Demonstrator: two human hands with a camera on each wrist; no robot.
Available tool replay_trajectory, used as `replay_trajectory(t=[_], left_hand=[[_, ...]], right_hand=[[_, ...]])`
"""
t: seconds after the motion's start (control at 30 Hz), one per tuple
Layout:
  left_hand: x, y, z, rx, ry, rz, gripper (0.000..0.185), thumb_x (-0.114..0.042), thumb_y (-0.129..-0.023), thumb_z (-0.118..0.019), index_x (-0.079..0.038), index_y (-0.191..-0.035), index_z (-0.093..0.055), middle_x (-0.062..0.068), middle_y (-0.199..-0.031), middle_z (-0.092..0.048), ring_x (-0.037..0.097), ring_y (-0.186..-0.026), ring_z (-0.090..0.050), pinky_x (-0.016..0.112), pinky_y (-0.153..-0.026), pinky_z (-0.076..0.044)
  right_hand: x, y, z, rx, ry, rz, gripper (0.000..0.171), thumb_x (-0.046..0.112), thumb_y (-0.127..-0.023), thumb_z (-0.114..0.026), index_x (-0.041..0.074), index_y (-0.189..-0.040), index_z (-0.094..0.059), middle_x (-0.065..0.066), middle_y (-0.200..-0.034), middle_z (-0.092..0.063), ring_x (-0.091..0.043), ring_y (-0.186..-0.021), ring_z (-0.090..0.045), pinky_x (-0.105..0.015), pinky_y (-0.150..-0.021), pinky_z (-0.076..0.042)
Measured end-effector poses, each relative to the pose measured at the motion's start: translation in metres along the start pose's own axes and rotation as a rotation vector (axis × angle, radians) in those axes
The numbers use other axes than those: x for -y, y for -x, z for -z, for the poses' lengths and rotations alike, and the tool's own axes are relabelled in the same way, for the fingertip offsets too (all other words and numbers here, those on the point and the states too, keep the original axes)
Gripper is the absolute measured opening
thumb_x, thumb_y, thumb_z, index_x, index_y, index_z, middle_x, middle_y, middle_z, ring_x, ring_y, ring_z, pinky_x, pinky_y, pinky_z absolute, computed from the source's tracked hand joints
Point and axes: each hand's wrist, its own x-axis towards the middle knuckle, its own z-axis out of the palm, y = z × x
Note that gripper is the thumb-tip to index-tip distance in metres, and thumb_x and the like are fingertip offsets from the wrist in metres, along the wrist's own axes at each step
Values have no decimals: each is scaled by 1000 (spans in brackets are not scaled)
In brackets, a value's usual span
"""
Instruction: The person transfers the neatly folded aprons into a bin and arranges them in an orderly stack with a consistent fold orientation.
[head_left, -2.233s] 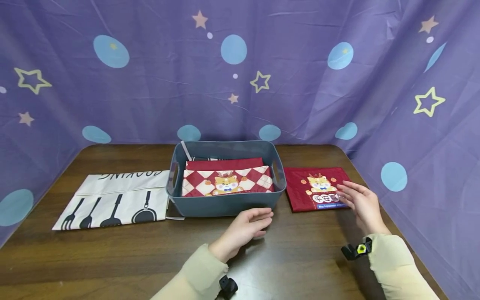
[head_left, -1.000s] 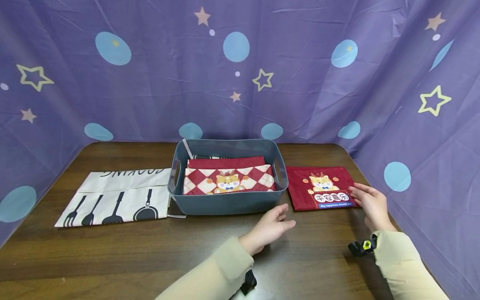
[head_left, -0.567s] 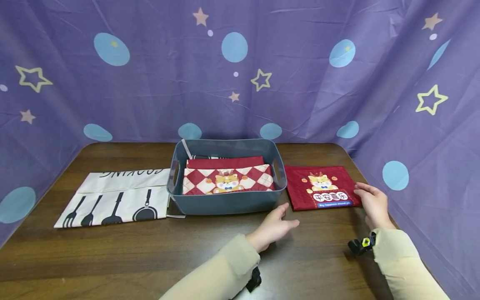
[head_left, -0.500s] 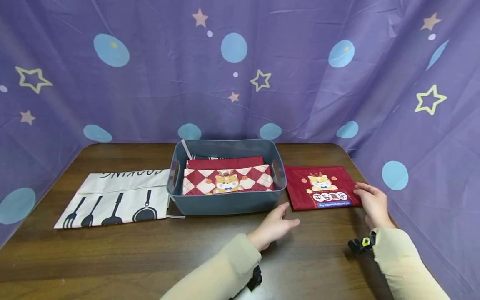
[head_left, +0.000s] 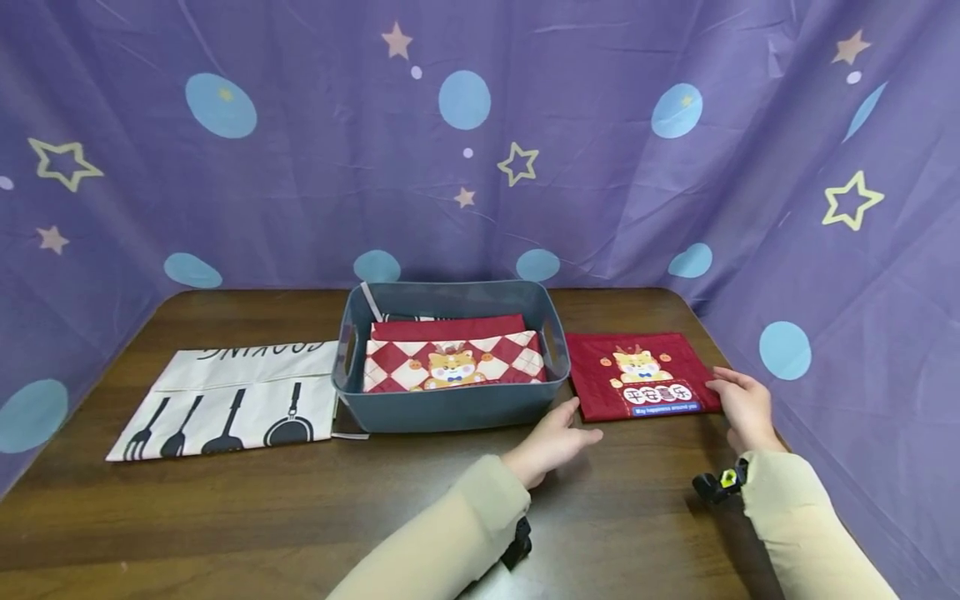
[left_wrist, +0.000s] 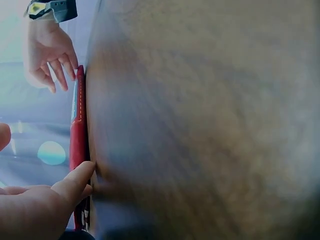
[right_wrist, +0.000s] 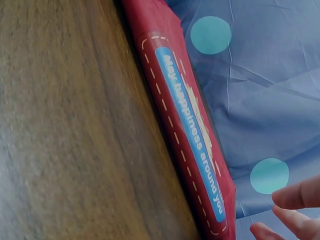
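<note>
A folded red cloth [head_left: 603, 371] with a cartoon dog print lies flat on the table, right of a blue-grey basket [head_left: 450, 412]. At its right edge is my right hand [head_left: 742, 408], fingers loosely bent and fingertips at or very near the fabric; contact is unclear. The right wrist view shows the cloth's front edge [right_wrist: 177, 125] with my right-hand fingers [right_wrist: 297, 195] beside its end. My left hand [head_left: 551, 446] is by the basket's front right corner, thumb spread from the fingers, close to the cloth's near left corner. Neither hand holds anything.
Inside the basket sit a red-and-white checked cloth [head_left: 390, 358], a plain red fold [head_left: 480, 327] and a partly hidden white one behind. A white cloth [head_left: 232, 400] with utensil prints lies left of it. A purple curtain [head_left: 315, 208] hangs behind the wooden table [head_left: 225, 525].
My left hand has moved right along the basket's front toward the red cloth's left corner. My right hand has shifted from over the cloth's right part to its right edge.
</note>
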Motion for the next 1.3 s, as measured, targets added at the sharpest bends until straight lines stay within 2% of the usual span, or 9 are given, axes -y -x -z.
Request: replay_trajectory(t=[0.43, 0.57, 0.7, 0.8, 0.93, 1.07, 1.17, 1.23, 1.3], left_hand=[[2, -11, -2, -15, -1, -21, 71, -18, -93, -65, 3, -152, -31, 20, -158, -34, 38, -145, -34, 49, -119, -31], [4, -14, -4, -16, 6, -28, 72, -18, -92, -66, 4, -151, -31, 19, -157, -35, 37, -145, -34, 48, -119, -31], [3, -12, -7, 14, -34, 11, 75, -22, -91, -68, 0, -153, -31, 16, -159, -34, 34, -147, -30, 50, -120, -28], [2, -9, -9, 41, -63, 32, 78, -25, -90, -69, -3, -154, -30, 14, -160, -32, 32, -149, -27, 50, -121, -25], [2, -8, -12, 49, -70, 13, 79, -25, -90, -69, -1, -154, -30, 14, -160, -31, 31, -150, -26, 49, -122, -23], [3, -9, -12, 43, -65, 17, 78, -25, -90, -69, -1, -154, -30, 14, -160, -31, 31, -150, -26, 49, -122, -24], [4, -9, -12, 33, -58, 21, 77, -25, -90, -69, -2, -153, -31, 15, -160, -33, 31, -149, -27, 50, -122, -24], [4, -8, -12, 22, -52, 19, 77, -25, -90, -69, -2, -153, -31, 15, -159, -34, 32, -148, -29, 51, -121, -26], [5, -8, -12, 11, -47, 16, 76, -25, -90, -69, -2, -153, -32, 15, -158, -35, 32, -147, -30, 52, -120, -27]], right_hand=[[-2, -8, -4, 10, -41, -18, 55, 11, -96, -50, -4, -147, -39, -19, -159, -30, -30, -147, -23, -41, -122, -22], [-9, -9, -8, 5, -12, -8, 54, 8, -94, -50, -7, -146, -41, -21, -156, -34, -29, -141, -29, -33, -111, -31], [-15, -9, -10, -1, 9, 17, 55, 8, -94, -51, -8, -146, -40, -23, -152, -38, -29, -134, -34, -22, -93, -33], [-18, -8, -9, -5, 36, 16, 56, 9, -94, -51, -6, -147, -39, -24, -152, -39, -31, -134, -35, -22, -90, -33], [-22, -7, -7, -29, 87, 19, 56, 12, -94, -53, -4, -147, -41, -26, -149, -42, -32, -131, -39, -25, -88, -34], [-23, -8, -5, -43, 83, 23, 56, 13, -94, -55, -4, -146, -42, -26, -146, -46, -21, -115, -48, -22, -85, -36], [-25, -8, -4, -60, 53, 22, 55, 12, -94, -57, -4, -145, -43, -16, -135, -56, -4, -98, -49, -17, -83, -37], [-27, -6, -2, -69, 21, 26, 54, 10, -94, -57, -5, -144, -44, 2, -114, -65, 6, -90, -45, -14, -82, -37], [-29, -5, 0, -81, -14, 32, 53, 8, -94, -57, -5, -143, -45, 21, -91, -60, 11, -86, -42, -13, -83, -37]])
